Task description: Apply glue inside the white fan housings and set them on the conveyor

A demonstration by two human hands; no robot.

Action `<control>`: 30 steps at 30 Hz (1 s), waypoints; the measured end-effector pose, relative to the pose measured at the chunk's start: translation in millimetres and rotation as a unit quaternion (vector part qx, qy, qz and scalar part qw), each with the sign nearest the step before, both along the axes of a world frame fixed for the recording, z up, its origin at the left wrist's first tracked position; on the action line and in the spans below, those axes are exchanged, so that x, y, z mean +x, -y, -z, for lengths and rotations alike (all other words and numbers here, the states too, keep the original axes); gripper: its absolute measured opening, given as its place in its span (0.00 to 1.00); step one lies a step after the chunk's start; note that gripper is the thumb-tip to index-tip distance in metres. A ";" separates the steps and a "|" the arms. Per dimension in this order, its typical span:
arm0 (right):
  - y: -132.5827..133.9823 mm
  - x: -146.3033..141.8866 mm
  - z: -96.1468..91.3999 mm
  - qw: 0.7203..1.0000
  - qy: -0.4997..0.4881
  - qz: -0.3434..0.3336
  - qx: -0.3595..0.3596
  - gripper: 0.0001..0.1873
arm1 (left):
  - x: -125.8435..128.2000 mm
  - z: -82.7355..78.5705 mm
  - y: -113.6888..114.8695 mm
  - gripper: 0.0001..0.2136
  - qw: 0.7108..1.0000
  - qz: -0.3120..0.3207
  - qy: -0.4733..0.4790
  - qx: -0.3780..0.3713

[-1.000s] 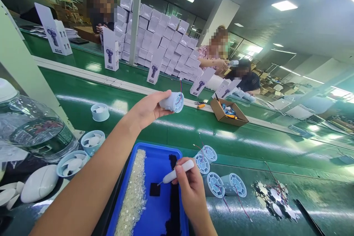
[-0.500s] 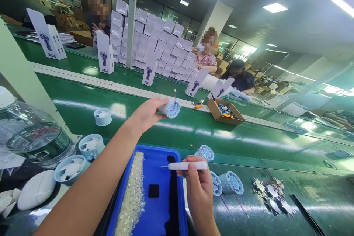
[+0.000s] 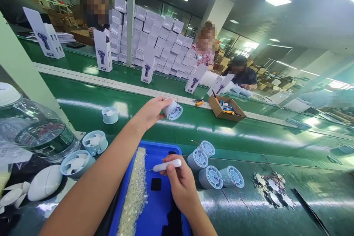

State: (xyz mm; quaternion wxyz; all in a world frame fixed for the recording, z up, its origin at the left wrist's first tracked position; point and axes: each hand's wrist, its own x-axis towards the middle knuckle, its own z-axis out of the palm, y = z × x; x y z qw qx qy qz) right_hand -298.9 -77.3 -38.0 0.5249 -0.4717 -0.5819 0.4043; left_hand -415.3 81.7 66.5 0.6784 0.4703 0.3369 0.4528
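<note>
My left hand (image 3: 151, 112) reaches out over the green conveyor belt (image 3: 249, 136) and grips a small pale blue cylindrical fan housing (image 3: 173, 110) with thin red wires. My right hand (image 3: 178, 182) is closed round a white pen-like tool (image 3: 165, 165), its metal tip pointing left over the blue tray (image 3: 157, 206). The tray holds a strip of small clear round pieces (image 3: 135, 195) and black foam pads (image 3: 156, 184). Several more wired housings (image 3: 211, 169) stand just right of the tray.
At left are a clear water bottle (image 3: 33, 132), pale blue fan cups (image 3: 94, 143) and white shells (image 3: 44, 182). An open cardboard box (image 3: 225, 108) and upright product cartons (image 3: 103, 51) sit on the belts. Stacked white boxes (image 3: 155, 44) and other workers are beyond. Metal parts (image 3: 272, 191) lie right.
My right hand dropped back toward the tray with the tool, its tip now pointing left and down. My left hand kept the housing out over the belt, lowering it slightly.
</note>
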 end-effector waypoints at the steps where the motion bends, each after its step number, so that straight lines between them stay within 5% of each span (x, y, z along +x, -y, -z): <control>1: 0.0 -0.4 0.0 1.000 -0.002 -0.006 -0.003 0.10 | -0.5 -0.1 0.1 0.11 1.000 -0.002 0.004 -0.001; 21: 0.2 1.3 -1.1 0.992 0.115 0.037 0.032 0.10 | -4.1 -3.5 1.6 0.11 0.999 -0.011 -0.037 -0.007; 30: -5.0 18.5 -5.7 0.978 0.097 0.178 0.050 0.13 | -4.9 -7.2 3.9 0.11 0.999 -0.015 -0.033 0.002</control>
